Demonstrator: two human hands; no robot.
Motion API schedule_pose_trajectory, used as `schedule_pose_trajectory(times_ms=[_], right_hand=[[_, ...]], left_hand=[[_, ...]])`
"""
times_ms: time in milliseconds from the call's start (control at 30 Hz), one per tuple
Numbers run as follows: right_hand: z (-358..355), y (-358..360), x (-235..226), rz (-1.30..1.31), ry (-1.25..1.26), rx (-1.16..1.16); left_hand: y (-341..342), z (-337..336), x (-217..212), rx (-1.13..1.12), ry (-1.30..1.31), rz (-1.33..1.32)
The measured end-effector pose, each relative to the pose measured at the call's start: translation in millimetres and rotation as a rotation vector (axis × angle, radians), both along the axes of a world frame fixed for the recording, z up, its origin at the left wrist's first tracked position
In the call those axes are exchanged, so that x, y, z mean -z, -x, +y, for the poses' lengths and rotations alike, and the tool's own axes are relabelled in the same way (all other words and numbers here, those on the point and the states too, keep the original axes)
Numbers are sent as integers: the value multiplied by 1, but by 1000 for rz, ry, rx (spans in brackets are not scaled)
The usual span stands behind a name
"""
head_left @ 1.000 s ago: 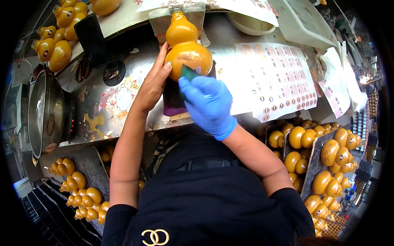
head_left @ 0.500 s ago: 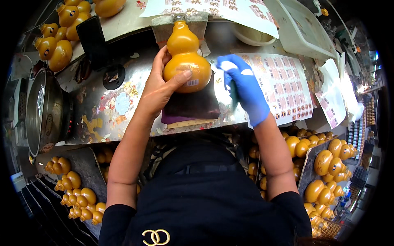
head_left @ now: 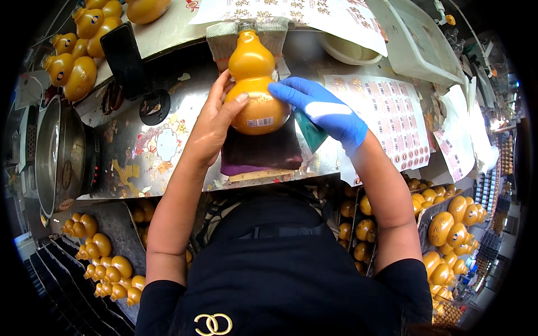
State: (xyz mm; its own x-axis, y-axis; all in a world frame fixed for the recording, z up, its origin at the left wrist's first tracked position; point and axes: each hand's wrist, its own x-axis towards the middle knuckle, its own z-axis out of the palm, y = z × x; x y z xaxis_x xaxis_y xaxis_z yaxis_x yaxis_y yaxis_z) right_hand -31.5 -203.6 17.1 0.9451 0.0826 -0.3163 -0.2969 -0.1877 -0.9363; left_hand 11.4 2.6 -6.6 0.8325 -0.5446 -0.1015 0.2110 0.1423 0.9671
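Note:
A glossy amber gourd-shaped bottle [head_left: 251, 59] lies on a dark folded cloth pad [head_left: 263, 150], its neck pointing away from me. A small barcode label [head_left: 260, 121] sits on its lower bulb. My bare left hand [head_left: 214, 120] grips the bottle's left side, thumb across the lower bulb. On the right, my blue-gloved right hand [head_left: 328, 112] rests its fingertips against the bottle near the waist. A flat green scraper [head_left: 310, 133] is tucked under that hand's palm. How the fingers hold it is partly hidden.
Label sheets [head_left: 386, 106] lie on the metal bench to the right. A pale bowl [head_left: 350, 51] and a white tub [head_left: 412, 42] stand behind them. A metal pan [head_left: 53, 159] and an upright black phone [head_left: 124, 59] are at left. More gourd bottles [head_left: 115, 271] fill racks below.
My right hand has come left onto the bottle, and the scraper now shows clearly. The bottle has shifted slightly toward me; the left thumb sits higher above the barcode label.

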Motion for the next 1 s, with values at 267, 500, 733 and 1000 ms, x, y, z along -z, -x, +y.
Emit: schedule_pose_trajectory(times_ms=[267,500,733,1000], right_hand=[[-2,-5,1,64,156,-83],[1,0,8,-3,-57,33],[7,10,14,16,-41,80],[21,23,18,-59,-20,117]], left_hand=[[0,-12,-5,-79,-79,-9],[-7,-12,-10,-93,-86,27],[-8,-12,-10,-26,-115,-2],[-7,-8,-9,8,-127,-22]])
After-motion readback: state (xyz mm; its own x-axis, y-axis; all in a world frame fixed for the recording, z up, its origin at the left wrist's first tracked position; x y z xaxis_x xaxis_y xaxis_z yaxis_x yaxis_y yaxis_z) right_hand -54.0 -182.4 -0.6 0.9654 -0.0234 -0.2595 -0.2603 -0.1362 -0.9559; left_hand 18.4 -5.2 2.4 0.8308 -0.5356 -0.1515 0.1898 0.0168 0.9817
